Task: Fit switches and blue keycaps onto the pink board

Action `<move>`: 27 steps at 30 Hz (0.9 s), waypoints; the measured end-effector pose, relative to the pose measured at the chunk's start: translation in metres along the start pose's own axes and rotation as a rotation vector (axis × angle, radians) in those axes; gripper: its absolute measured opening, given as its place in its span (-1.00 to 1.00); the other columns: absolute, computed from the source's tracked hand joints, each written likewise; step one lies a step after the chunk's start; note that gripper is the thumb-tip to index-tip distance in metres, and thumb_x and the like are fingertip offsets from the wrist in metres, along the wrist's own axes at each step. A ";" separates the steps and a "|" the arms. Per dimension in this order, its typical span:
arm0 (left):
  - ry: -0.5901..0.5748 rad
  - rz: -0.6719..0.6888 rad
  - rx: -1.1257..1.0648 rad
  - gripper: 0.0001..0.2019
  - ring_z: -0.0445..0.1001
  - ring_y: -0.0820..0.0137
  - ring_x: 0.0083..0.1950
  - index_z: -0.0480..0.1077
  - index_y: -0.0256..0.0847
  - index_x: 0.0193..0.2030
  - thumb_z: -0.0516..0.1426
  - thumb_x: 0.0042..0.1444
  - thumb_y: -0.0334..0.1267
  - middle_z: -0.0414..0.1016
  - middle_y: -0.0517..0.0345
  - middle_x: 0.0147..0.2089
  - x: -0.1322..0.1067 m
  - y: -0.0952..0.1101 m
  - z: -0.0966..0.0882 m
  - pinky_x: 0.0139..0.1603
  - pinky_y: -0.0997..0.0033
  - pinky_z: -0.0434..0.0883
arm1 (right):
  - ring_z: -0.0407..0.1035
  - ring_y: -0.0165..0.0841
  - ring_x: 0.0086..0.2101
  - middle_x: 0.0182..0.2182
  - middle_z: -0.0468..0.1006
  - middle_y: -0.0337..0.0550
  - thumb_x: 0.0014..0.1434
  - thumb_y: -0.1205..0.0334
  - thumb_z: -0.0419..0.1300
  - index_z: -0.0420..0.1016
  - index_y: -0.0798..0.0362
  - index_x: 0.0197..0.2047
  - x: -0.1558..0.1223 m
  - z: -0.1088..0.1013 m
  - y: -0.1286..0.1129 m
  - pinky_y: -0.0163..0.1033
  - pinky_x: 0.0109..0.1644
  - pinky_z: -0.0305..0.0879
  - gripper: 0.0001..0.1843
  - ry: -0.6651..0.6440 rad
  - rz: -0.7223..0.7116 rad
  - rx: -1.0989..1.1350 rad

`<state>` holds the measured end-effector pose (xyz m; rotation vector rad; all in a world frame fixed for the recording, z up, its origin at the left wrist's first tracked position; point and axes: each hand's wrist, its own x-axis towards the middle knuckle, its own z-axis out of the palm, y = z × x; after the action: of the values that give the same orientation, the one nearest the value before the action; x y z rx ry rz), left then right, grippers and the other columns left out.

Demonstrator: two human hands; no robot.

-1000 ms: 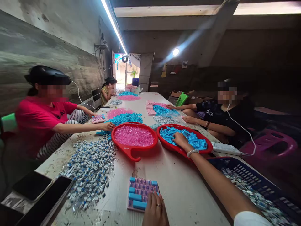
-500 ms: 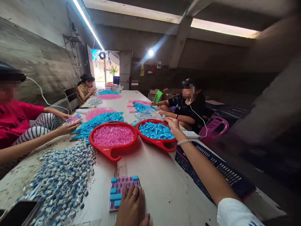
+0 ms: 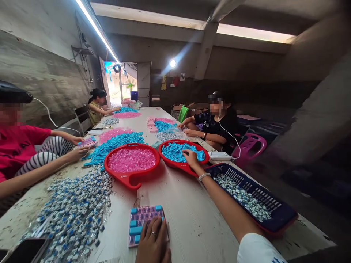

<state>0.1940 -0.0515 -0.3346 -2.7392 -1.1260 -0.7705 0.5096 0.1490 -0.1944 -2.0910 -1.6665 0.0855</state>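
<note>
My left hand rests palm down on the right part of a small keypad, its fingers stretched over the keys. The keypad has a pink base with clear pink keys and several blue keycaps; my hand covers its lower right. My right hand reaches into a red basket of long blue keycaps. Its thumb and index finger are drawn together at the pile; whether a keycap is between them is hidden. Beside it stands another red basket, full of clear pink keycaps.
Loose grey-and-blue switches spread over the table's left side, near a phone. A dark blue basket holding similar small parts lies at right. One co-worker at left holds a keypad; others sit farther along.
My right hand has come down from above the red basket, where it held a blue keycap, to the pile inside. My left hand stays on the keypad. The dark blue basket's contents now show.
</note>
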 end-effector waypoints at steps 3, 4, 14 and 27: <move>0.025 -0.008 0.012 -0.22 0.29 0.18 0.18 0.00 -0.12 0.33 0.08 -0.12 -0.29 0.31 0.12 0.22 0.001 0.000 0.001 0.14 0.17 0.26 | 0.36 -0.22 -0.05 -0.10 0.53 0.01 0.13 0.40 0.11 0.54 0.13 -0.16 0.002 -0.010 0.013 -0.24 0.05 0.21 -0.76 -0.060 -0.032 -0.021; 0.025 0.011 0.021 -0.22 0.30 0.19 0.18 0.01 -0.14 0.33 0.08 -0.12 -0.31 0.32 0.11 0.21 0.002 0.000 0.000 0.13 0.17 0.26 | 0.37 -0.20 -0.06 -0.14 0.55 0.01 0.07 0.42 0.18 0.56 0.13 -0.21 0.004 -0.013 0.017 -0.23 0.04 0.22 -0.79 -0.097 -0.042 -0.031; 0.064 0.117 0.118 -0.25 0.34 0.17 0.13 0.05 -0.26 0.31 0.07 -0.12 -0.30 0.35 0.02 0.18 0.007 -0.003 -0.009 0.06 0.17 0.30 | 0.41 -0.28 -0.12 -0.15 0.52 -0.02 0.13 0.31 0.24 0.47 0.18 -0.11 0.026 -0.008 0.024 -0.09 0.01 0.31 -0.76 -0.219 -0.104 0.022; -0.014 0.026 -0.010 -0.22 0.31 0.12 0.18 -0.01 -0.20 0.33 0.07 -0.11 -0.35 0.29 0.01 0.23 0.009 0.005 -0.017 0.11 0.07 0.30 | 0.37 -0.31 -0.15 -0.10 0.43 -0.09 0.25 0.17 0.12 0.40 0.11 -0.06 0.039 0.004 0.029 -0.10 -0.09 0.36 -0.76 -0.189 0.014 0.002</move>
<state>0.1953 -0.0540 -0.3147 -2.7665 -1.0898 -0.7568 0.5442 0.1819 -0.2005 -2.1503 -1.7579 0.2975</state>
